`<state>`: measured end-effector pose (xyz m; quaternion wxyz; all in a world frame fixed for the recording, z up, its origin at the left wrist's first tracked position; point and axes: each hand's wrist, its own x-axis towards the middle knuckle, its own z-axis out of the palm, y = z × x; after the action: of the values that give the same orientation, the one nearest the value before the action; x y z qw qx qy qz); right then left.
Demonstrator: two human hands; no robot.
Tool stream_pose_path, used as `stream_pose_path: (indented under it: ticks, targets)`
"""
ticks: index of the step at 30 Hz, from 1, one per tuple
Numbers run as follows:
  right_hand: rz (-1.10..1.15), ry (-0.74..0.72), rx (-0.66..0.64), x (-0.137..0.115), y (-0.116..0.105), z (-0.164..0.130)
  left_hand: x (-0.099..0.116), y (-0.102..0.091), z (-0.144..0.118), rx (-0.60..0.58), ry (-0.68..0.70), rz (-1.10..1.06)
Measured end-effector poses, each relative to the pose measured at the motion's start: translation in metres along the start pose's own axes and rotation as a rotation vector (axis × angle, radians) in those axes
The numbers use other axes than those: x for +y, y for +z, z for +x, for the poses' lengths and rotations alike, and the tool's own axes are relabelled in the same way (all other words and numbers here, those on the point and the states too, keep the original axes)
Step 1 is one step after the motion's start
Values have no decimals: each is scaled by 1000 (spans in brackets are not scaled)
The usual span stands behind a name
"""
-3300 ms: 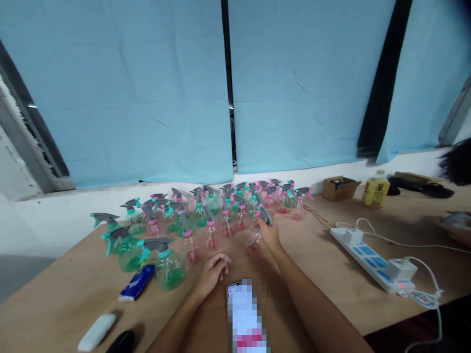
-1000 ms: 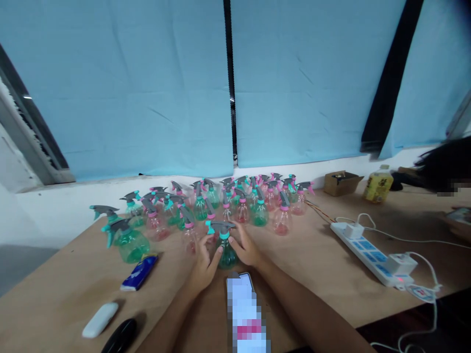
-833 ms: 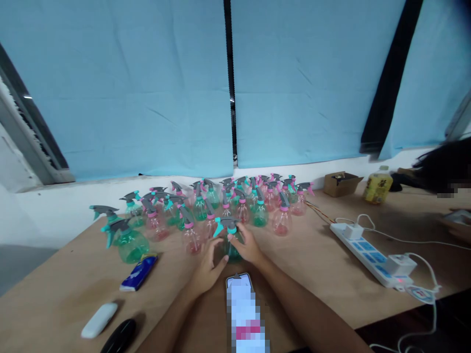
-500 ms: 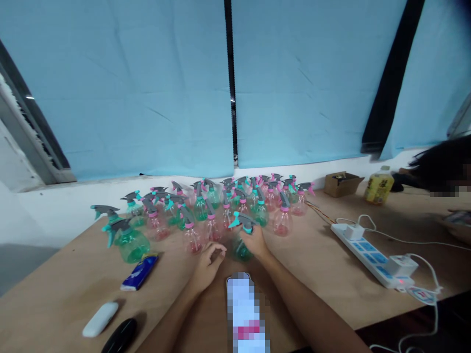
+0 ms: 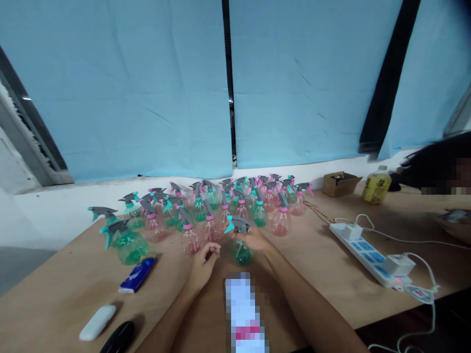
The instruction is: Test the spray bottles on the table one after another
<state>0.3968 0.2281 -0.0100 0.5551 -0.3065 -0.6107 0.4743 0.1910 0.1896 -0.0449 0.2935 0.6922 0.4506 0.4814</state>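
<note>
Blue blinds behind wooden bench (image 5: 324, 264) | green spray bottle (image 5: 241, 247) now right of centre, near edge of bottle cluster (image 5: 221, 206), shifted from between both hands | right hand (image 5: 253, 240) fingers wrapped round its neck | left hand (image 5: 204, 262) released, fingers loosely curled | phone (image 5: 245, 309) nearest.

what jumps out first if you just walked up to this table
A crowd of pink and green spray bottles fills the far middle of the wooden table. In front of it the right hand grips one green bottle, with the left hand curled beside. A white power strip lies right.
</note>
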Motion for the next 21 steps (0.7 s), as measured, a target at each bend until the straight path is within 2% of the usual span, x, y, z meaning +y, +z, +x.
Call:
stream_pose_path:
  ticks: [5,9,14,17,21]
  targets:
    - [-62,-35,-91,4,3,1,0,-1,0,-24,-24,24]
    - [-66,-22,-34,6,2,0,0,-3,-1,-18,-39,57]
    - [-175,-83,27,12,-4,0,-1,-5,-1,19,-37,67]
    - [-161,-98,62,9,-7,0,-1,-5,-2,7,-37,67]
    - [-23,-131,-136,-8,-5,-1,-2,-3,-2,-13,-27,67]
